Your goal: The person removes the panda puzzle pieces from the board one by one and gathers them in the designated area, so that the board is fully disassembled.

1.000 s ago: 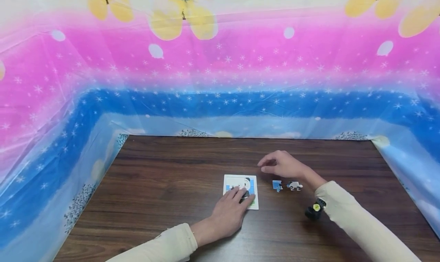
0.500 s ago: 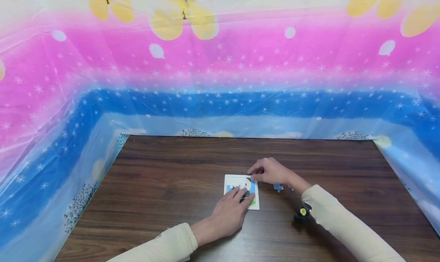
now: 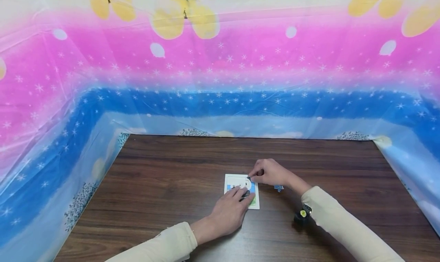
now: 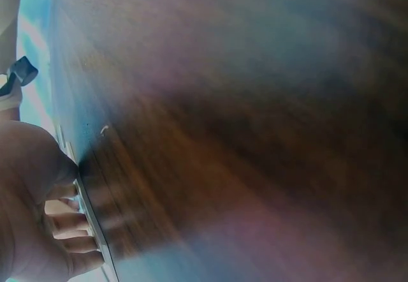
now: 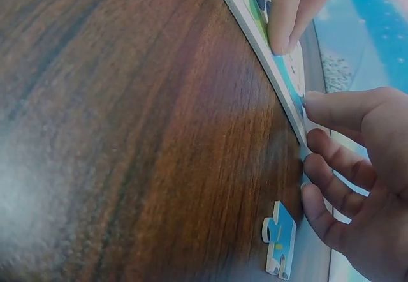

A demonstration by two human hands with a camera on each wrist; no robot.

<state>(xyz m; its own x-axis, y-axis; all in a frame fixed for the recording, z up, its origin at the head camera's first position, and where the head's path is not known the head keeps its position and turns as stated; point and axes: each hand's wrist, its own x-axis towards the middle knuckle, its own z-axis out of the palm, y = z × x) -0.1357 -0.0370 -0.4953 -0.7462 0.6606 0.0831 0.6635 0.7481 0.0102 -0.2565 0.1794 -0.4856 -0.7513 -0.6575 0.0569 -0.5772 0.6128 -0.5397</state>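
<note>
A small panda jigsaw puzzle [image 3: 256, 204] in a white frame lies on the wooden table. My left hand [image 3: 227, 213] rests across its lower part, fingers extended over the picture. At the frame's top right corner, my right hand [image 3: 269, 172] pinches a puzzle piece [image 3: 249, 178] with a dark patch between thumb and forefinger. The right wrist view shows that thumb tip right at the puzzle's edge, the other fingers curved beside it. Just right of the frame, a loose blue puzzle piece [image 3: 279, 188] lies partly covered by my right hand.
The dark wooden table [image 3: 165, 170] extends around the puzzle. A hanging cloth [image 3: 220, 71] with pink and blue bands encloses its back and sides. A black wrist camera [image 3: 301, 214] hangs below my right sleeve, close over the tabletop.
My right hand has moved left and down from above the loose pieces to the frame's top right corner, where its fingertips have closed. It now covers one loose piece. The left hand stays put.
</note>
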